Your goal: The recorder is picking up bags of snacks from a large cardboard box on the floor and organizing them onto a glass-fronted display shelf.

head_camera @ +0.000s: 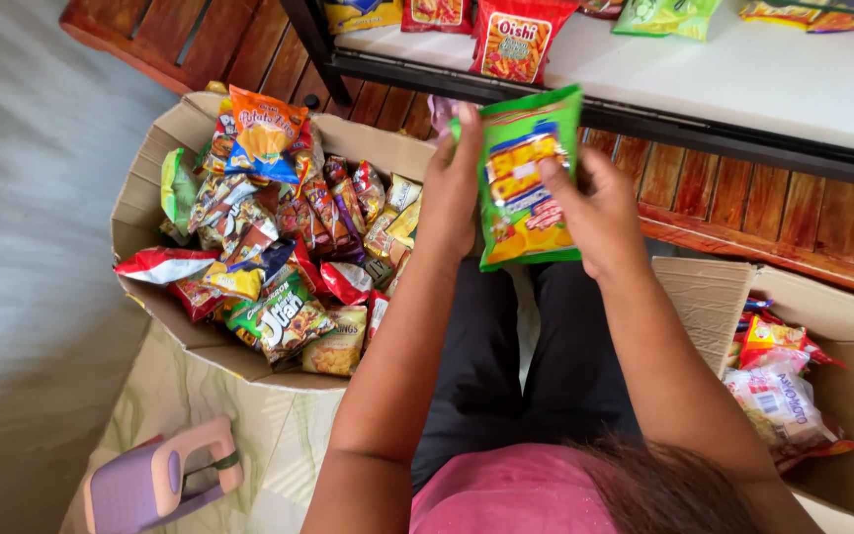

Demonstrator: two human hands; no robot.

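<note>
I hold a green snack bag (526, 178) with orange and yellow print upright in front of me, between both hands. My left hand (452, 193) grips its left edge, fingers up along the side. My right hand (595, 213) grips its right side, thumb across the front. The bag hangs above my lap, just below the edge of a white shelf (743, 69).
An open cardboard box (140, 213) on my left is full of several mixed snack packets. Another cardboard box (852, 346) on my right holds a few packets. More snack bags (511, 40) lie on the shelf. A pink and purple tape dispenser (160, 480) sits at lower left.
</note>
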